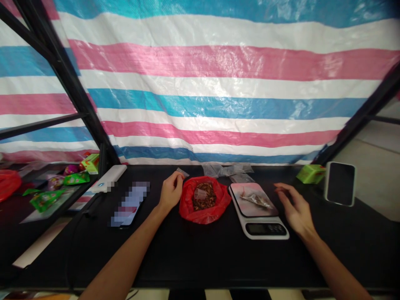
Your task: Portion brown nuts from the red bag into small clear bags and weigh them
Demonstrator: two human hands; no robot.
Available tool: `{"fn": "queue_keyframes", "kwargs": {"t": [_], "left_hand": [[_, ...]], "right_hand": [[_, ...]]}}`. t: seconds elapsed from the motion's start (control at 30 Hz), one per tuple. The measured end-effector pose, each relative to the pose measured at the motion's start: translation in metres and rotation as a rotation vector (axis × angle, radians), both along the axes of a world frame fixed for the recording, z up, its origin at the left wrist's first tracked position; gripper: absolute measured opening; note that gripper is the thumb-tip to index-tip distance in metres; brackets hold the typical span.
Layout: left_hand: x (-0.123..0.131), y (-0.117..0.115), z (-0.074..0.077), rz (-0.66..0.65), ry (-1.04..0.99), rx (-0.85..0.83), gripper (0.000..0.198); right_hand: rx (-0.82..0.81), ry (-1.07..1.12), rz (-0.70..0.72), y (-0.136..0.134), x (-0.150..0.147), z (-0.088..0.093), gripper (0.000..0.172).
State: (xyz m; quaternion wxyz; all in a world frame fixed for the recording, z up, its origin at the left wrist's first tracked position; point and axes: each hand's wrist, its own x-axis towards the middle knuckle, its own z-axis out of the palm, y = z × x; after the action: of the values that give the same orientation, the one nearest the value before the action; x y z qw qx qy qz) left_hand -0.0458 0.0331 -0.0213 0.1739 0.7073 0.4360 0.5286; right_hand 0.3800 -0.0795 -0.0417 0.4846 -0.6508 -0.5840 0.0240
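Note:
My left hand (pixel 171 191) is closed in a pinch on a small clear plastic bag (pixel 183 171), just left of a red plastic bag (pixel 203 216). The red bag lies rolled open, full of small brown dried pieces (pixel 210 201), and a clear plastic cup (pixel 200 194) rests on them. To its right stands a white kitchen scale (pixel 240 221). A filled clear bag (pixel 258 200) lies on the scale's pink-grey plate. My right hand (pixel 296 208) is beside the scale's right edge, holding nothing, its fingers loosely bent and apart.
Several flat clear bags (pixel 228 169) lie behind the scale. At right are a green box (pixel 310 173) and a standing white-framed device (pixel 340 183). At left lie a phone (pixel 131 206), a white power bank (pixel 109 179) and green packets (pixel 46 200). Black frame bars (pixel 75 91) border the striped sheet.

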Motion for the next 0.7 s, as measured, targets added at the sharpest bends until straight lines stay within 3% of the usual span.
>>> {"fn": "queue_keyframes", "kwargs": {"t": [0.23,0.37,0.57,0.7], "left_hand": [[0.001,-0.001,0.001,0.011,0.024,0.005,0.028],[0.0,0.0,0.001,0.02,0.016,0.009,0.027],[0.001,0.001,-0.001,-0.002,0.007,-0.002,0.027],[0.002,0.0,-0.001,-0.007,0.005,-0.005,0.027]], "right_hand": [[0.005,-0.03,0.029,-0.005,-0.002,0.004,0.037],[-0.03,-0.182,0.126,-0.002,-0.013,0.024,0.039],[-0.233,-0.482,0.339,0.015,-0.045,0.05,0.054],[-0.257,-0.487,0.418,0.029,-0.057,0.052,0.04]]}}
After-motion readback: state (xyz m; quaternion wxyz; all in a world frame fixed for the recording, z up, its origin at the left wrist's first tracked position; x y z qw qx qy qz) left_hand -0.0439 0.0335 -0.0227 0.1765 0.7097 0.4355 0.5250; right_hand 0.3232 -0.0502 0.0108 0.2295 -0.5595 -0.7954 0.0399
